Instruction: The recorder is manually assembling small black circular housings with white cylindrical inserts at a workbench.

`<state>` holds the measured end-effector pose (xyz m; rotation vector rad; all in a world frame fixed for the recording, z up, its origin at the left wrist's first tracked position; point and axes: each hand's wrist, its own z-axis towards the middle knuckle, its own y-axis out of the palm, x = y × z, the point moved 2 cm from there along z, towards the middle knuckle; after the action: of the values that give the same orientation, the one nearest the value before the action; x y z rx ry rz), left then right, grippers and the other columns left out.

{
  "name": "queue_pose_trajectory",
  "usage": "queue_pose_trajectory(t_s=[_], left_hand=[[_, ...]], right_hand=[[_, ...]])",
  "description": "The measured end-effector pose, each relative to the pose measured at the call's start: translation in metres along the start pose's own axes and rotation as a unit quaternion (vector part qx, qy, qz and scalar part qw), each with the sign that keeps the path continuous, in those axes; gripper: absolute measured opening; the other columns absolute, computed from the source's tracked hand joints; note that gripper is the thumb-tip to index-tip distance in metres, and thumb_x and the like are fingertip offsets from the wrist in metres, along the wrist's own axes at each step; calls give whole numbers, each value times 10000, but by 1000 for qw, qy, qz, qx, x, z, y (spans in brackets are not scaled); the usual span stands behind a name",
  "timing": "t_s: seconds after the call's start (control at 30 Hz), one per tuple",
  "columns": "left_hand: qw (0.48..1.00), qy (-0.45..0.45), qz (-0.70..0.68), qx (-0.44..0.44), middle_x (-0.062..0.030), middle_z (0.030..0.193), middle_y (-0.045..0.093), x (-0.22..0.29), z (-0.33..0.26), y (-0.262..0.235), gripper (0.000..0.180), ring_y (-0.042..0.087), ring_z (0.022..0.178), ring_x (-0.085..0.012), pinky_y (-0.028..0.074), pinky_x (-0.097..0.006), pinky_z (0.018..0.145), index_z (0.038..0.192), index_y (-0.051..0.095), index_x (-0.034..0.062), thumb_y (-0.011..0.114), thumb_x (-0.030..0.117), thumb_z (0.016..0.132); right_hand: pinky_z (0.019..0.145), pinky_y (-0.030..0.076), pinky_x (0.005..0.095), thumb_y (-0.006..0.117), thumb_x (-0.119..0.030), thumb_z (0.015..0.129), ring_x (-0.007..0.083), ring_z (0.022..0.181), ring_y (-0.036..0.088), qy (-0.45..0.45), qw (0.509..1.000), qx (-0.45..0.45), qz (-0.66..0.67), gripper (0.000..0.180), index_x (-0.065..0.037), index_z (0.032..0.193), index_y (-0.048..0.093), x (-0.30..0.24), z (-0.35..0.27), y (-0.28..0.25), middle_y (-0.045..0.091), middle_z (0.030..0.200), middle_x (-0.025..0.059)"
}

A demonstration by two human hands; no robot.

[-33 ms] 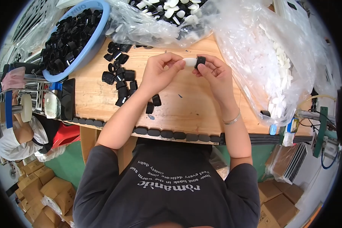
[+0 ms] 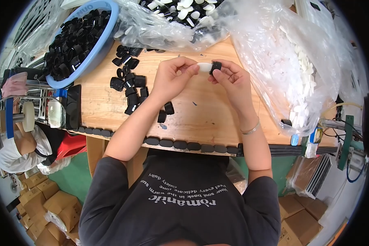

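Observation:
Above the wooden table (image 2: 197, 119), my left hand (image 2: 173, 78) pinches the left end of a flat white oval plastic piece (image 2: 204, 67) between thumb and fingertips. My right hand (image 2: 234, 85) grips a short black plastic ring (image 2: 216, 66) with thumb and fingers. The white piece's right end meets the ring; whether it sits inside cannot be made out. Several loose black rings (image 2: 131, 91) lie on the table left of my left hand, and two more black rings (image 2: 169, 108) are beside that forearm.
A blue basin (image 2: 112, 28) heaped with black rings stands at far left. Beyond my hands, a clear plastic bag (image 2: 164, 30) holds mixed black and white pieces. Another bag (image 2: 266, 45) of white pieces lies to the right. Black padding (image 2: 180, 144) lines the table's near edge. A person (image 2: 22, 149) is at left.

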<state>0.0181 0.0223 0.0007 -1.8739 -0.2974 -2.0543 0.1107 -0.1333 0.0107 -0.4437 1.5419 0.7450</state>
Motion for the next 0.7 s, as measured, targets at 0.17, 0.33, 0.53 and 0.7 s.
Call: queue_pose_trajectory(t_s=[0.17,0.33,0.53,0.7], left_hand=[[992,61,101,38,17,754,595,0,0,-4,86,515,710,-46,415,-195,670,896,649,-2,624,81,892],[996,-55,-47,-48,33,756,584,-8,2,-13,89,497,718,-30,400,-186,645,897,650,18,626,104,893],[957,69,272,75,-35,738,613,17,13,-24,191,568,712,-130,445,-247,658,891,648,7,692,179,818],[835,103,506,191,-178,811,642,14,15,-59,230,609,803,-361,485,-448,716,764,629,10,684,232,773]], right_hand=[[672,504,213,622,-31,874,108,750,627,-12,999,-13,-33,254,45,1116,600,-3,0,-1,659,895,72],[658,500,212,643,-42,862,92,723,612,63,995,-68,-27,248,44,1092,613,-6,2,-8,660,876,67],[756,523,264,662,-148,861,130,822,652,-2,974,-66,-217,340,18,1149,594,-68,54,-15,683,925,84],[931,455,338,664,-266,862,311,1135,547,-163,986,21,-24,725,107,1371,306,-138,71,15,530,1226,238]])
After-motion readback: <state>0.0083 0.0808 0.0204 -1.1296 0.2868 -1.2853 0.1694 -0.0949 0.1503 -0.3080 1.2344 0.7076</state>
